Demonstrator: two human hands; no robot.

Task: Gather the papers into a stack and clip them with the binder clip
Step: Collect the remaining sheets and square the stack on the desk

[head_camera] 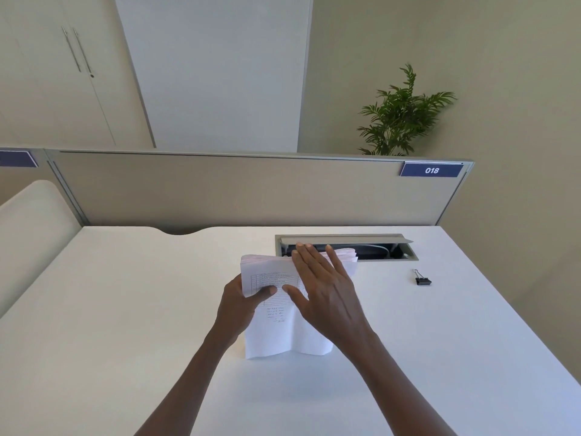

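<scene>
papers standing on edge mid-bench, long axis upright | left hand gripping their left side, right hand pressing flat, fingers straight | binder clip lying right of the hands, nearer the right one, path unobstructed | cable hatch sitting open behind

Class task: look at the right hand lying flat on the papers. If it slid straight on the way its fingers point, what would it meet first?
The right hand points away over the papers; it would probably first meet the open cable tray in the desk, though depth is uncertain.
</scene>
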